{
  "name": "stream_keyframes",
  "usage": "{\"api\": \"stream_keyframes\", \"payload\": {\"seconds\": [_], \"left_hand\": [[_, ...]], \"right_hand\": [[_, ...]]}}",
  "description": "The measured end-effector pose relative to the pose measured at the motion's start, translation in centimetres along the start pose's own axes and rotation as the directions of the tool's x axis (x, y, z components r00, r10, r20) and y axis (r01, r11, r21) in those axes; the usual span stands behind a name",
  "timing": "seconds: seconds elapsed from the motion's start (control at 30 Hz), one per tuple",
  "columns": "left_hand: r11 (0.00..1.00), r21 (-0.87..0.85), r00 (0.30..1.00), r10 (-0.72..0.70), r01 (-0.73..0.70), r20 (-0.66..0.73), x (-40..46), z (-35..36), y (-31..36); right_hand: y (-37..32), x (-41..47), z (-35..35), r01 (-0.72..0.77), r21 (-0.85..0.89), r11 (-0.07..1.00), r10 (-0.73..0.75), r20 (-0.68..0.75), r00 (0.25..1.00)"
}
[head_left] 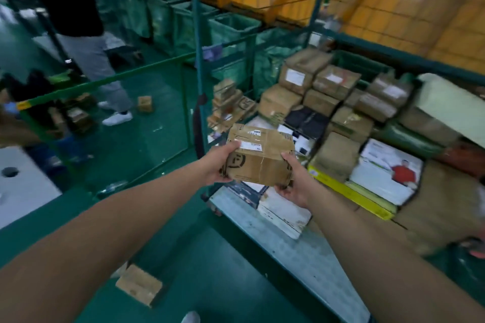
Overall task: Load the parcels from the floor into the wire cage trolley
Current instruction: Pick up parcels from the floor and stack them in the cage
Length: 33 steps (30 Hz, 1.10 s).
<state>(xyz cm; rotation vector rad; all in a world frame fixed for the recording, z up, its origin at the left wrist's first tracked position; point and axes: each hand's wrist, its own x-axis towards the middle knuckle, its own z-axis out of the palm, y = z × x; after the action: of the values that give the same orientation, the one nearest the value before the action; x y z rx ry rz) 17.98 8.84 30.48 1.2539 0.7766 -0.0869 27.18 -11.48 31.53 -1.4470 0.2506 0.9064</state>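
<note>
A small brown cardboard parcel (258,156) with white labels and tape is held in the air between both hands. My left hand (219,162) grips its left side, thumb on top. My right hand (294,181) cups its right side and underside. The parcel hovers over the near left corner of the wire cage trolley (296,241), whose grey floor shows in front. Inside the trolley lie several stacked brown boxes (328,84), a white printed box (385,170) and flat packets. Another brown parcel (139,284) lies on the green floor beside my left forearm.
The trolley's green corner post (196,34) rises just left of the held parcel. A green rail frame (105,81) stands to the left. A person in grey trousers (97,65) stands beyond it, near a small box (145,103) on the floor. Green sacks (231,31) line the back.
</note>
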Motion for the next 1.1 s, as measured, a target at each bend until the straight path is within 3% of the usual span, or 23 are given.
{"api": "stream_keyframes", "payload": {"seconds": [0.23,0.7,0.9,1.1], "left_hand": [[0.991,0.137,0.985,-0.021,-0.003,0.171,5.9,4.2,4.1],[0.953,0.301,0.947,-0.069,-0.030,0.314,15.9,4.6,11.5],[0.947,0.321,0.933,-0.142,0.030,0.332,21.0,6.3,13.1],[0.867,0.422,0.904,-0.375,0.265,0.204,29.0,6.8,14.7]], "right_hand": [[-2.9,1.3,-2.8,0.059,0.116,0.992,-0.039,-0.167,0.985],[-7.2,7.1,-0.1,0.151,0.281,0.948,-0.045,-0.350,0.935],[-9.5,11.9,-1.8,0.073,0.319,0.945,0.046,-0.350,0.936],[-13.0,21.1,-4.0,-0.189,0.223,0.956,0.239,-0.224,0.945]]}}
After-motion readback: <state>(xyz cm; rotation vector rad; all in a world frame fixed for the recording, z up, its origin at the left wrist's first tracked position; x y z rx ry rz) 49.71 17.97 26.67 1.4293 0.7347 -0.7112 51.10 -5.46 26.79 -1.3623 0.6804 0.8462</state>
